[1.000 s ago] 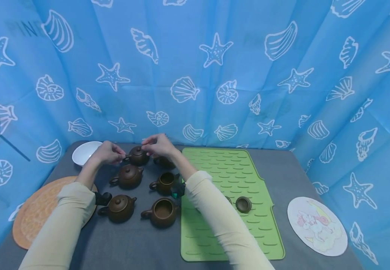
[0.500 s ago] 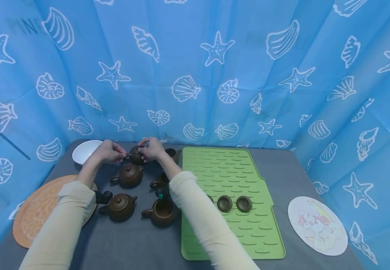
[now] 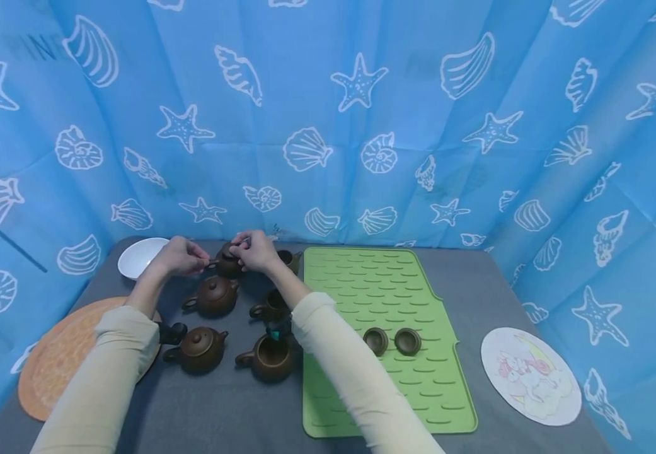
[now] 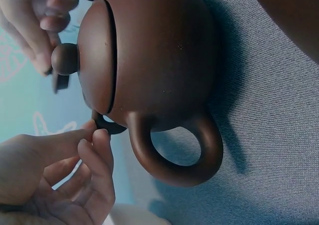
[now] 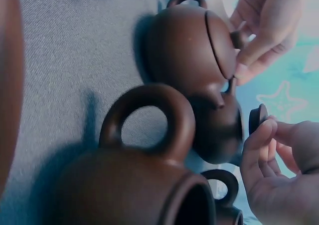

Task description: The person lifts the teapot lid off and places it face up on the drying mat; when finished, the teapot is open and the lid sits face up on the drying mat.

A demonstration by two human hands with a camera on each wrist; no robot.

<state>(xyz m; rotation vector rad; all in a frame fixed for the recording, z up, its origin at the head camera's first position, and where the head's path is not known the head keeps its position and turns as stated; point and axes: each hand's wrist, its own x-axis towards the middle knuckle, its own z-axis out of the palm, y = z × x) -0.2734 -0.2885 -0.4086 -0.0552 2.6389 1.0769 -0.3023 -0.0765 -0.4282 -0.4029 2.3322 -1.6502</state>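
Observation:
At the back left of the table a small brown clay teapot [image 3: 228, 265] stands between both hands. My left hand [image 3: 183, 257] pinches its handle [image 4: 113, 127] between thumb and fingertips. A small teapot lid [image 5: 256, 117] is pinched in the fingers of my right hand [image 3: 256, 252]; the right wrist view shows it just apart from the pot. In front of that pot stand two lidded teapots, a middle one [image 3: 211, 296] and a near one [image 3: 198, 349]. The right hand and forearm partly cover a column of lidless pots, among them a near one [image 3: 271, 361].
A green ridged mat [image 3: 373, 284] lies to the right, with small round brown pieces [image 3: 408, 341] on it, hollow side up. A white bowl [image 3: 140, 257] and an orange round placemat [image 3: 61, 359] are at the left. A white oval mat [image 3: 532, 376] lies far right, and a blue curtain [image 3: 328, 126] hangs behind.
My right hand has moved left, coming over the back teapot, and has stayed about there for the last half second. My left hand keeps its pinch on the handle.

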